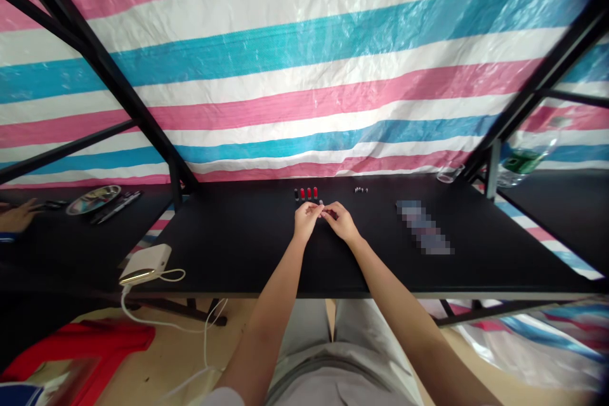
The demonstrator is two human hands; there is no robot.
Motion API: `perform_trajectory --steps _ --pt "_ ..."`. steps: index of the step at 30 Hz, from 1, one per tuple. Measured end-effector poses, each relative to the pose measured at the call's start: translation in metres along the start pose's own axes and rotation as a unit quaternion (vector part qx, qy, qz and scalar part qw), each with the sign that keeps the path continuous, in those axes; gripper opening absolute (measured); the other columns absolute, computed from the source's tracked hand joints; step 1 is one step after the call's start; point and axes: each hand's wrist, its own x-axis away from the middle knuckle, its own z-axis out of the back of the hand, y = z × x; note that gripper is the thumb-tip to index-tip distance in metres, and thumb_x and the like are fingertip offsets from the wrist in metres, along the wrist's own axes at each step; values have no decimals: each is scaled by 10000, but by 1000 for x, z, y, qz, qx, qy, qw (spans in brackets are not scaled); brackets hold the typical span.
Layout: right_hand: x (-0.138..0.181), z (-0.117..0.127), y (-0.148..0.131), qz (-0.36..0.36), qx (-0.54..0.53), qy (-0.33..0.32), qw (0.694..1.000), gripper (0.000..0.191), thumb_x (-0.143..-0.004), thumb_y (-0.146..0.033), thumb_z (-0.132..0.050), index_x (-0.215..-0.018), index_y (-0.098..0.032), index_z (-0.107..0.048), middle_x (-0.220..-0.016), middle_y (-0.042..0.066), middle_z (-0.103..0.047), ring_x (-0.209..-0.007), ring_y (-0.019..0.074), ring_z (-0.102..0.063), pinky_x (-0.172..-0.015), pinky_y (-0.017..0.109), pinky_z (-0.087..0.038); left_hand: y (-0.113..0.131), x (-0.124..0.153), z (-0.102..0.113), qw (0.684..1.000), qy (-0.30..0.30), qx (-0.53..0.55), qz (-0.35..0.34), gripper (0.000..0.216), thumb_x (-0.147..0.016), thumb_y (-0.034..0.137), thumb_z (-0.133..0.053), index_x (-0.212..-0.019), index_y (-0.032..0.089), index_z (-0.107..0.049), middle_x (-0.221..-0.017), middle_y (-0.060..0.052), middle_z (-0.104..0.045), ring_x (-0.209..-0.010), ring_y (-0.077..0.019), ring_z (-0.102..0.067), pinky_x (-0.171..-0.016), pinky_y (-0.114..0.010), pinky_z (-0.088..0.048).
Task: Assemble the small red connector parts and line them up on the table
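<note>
My left hand point(307, 218) and my right hand point(339, 219) meet over the middle of the black table, fingertips pinched together. Between them shows the tip of a small pale piece point(321, 203); its kind is too small to make out. Just beyond my left hand stands a short row of small cylinders: a black one point(296, 194) at the left end and red ones point(309, 193) beside it. Farther right lie several tiny shiny metallic pieces point(361, 190), apart from my right hand.
A white power bank point(145, 264) with a cable rests at the table's left front corner. A blurred-out flat object point(423, 227) lies on the right. A clear cup point(450, 172) stands at the back right, a plastic bottle point(523, 162) beyond it. Another person's hand point(19, 217) is far left.
</note>
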Motion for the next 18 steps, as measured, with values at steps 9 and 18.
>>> perform_trajectory --steps 9,18 --pt "-9 14 -6 -58 20 -116 991 197 -756 -363 -530 -775 -177 -593 -669 -15 -576 -597 103 -500 -586 222 -400 3 0 0 999 -21 -41 -6 288 -648 396 -655 -722 160 -506 -518 55 -487 -487 -69 -482 -525 -192 -389" --pt "-75 30 19 -114 191 -25 975 125 -714 -307 -581 -762 -192 -596 -700 4 -626 -658 128 -571 -614 218 -408 -11 -6 1 988 26 -132 -73 222 -814 399 -443 -808 182 -490 -575 22 -537 -556 -97 -542 -589 -210 -406"
